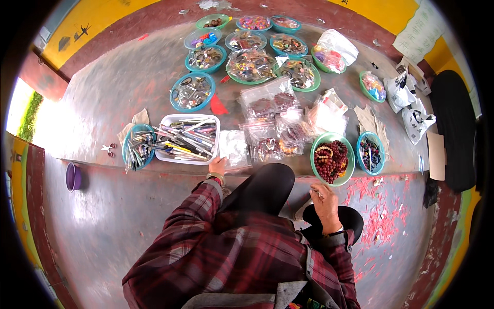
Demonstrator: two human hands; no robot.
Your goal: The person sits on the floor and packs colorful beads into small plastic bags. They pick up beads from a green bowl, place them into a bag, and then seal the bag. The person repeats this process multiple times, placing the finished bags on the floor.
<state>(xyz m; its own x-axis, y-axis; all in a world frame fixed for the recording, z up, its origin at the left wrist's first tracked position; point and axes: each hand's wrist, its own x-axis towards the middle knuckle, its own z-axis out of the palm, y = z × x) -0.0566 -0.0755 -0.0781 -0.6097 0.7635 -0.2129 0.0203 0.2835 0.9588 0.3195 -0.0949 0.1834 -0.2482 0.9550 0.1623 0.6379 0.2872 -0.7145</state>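
Note:
My left hand [217, 166] is at the near right corner of a white plastic tray [218, 139] filled with pens [188, 138]. Just right of that hand lies a flat clear plastic bag [234, 148]. The left fingertips are small and partly hidden, so their grip cannot be made out. Below the rim of a green bowl [351, 167], my right hand [325, 205] hovers over my knee, fingers loosely bent and slightly apart, with nothing visible in them. Dark red bead bracelets [331, 160] fill the bowl, along with a paler beaded string.
Zip bags of dark beads [267, 147] lie mid-platform. Behind them stand several bowls of small trinkets [251, 66]. A blue bowl of pens [138, 147] and scissors [108, 149] are at left; a blue bowl of beads [370, 152] and white bags [416, 121] at right. Red scraps [378, 211] litter the floor.

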